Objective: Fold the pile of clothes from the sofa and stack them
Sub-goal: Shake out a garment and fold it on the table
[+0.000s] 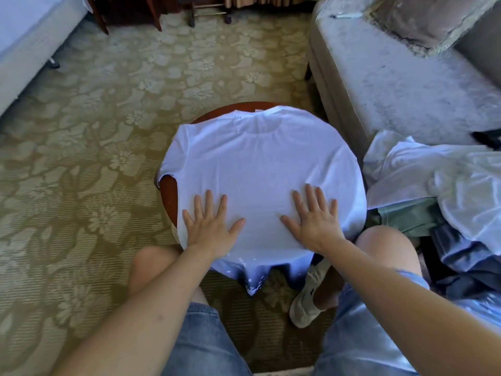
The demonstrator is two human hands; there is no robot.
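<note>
T-shirt [260,164] on table [168,191], clothes pile [433,185] right

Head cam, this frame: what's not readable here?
All in the head view:
- Round table: top almost wholly covered by the white T-shirt; legs hidden under it.
- T-shirt's sleeve nearer the sofa: drapes over the table edge, not visible.
- Clothes pile: cut by the right edge, garments overlap; count unclear.
- Left hand, right hand: palms flat on shirt, fabric beneath hidden.

White T-shirt [260,169] on red-brown table [168,191]; olive floral-patterned carpet [95,131]; grey sofa [393,85]; blue denim shorts [200,340].
</note>
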